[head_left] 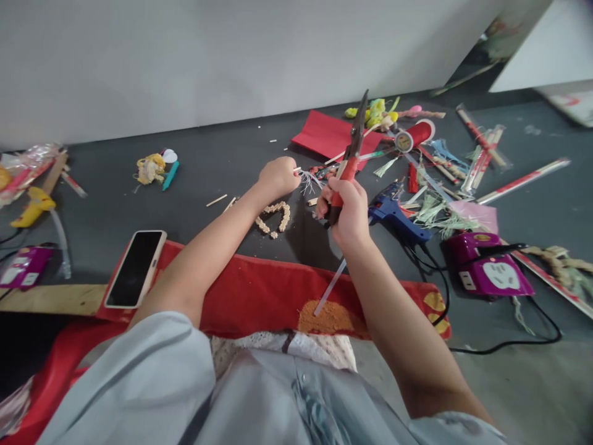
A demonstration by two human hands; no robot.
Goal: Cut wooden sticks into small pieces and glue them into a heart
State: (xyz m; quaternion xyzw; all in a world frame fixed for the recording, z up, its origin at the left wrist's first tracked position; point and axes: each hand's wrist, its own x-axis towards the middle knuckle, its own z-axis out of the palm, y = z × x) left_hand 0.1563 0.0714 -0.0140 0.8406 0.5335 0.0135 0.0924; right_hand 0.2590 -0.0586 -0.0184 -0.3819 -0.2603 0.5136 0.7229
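My left hand is closed in a fist over the dark table, with the pale end of a thin stick poking out by the thumb. Beside that fist is a spray of thin white strands. In my right hand are red-handled pliers, their long dark jaws pointing up and away from me. Below my left wrist lies a beige, beaded-looking loop, roughly heart-shaped. A blue glue gun rests just right of my right hand, its clear glue stick showing on the other side of the wrist.
Red paper, a red thread spool, tassels and wrapped chopsticks lie at the right. A purple power socket trails a black cable. A phone lies at the front left, near a yellow glue gun.
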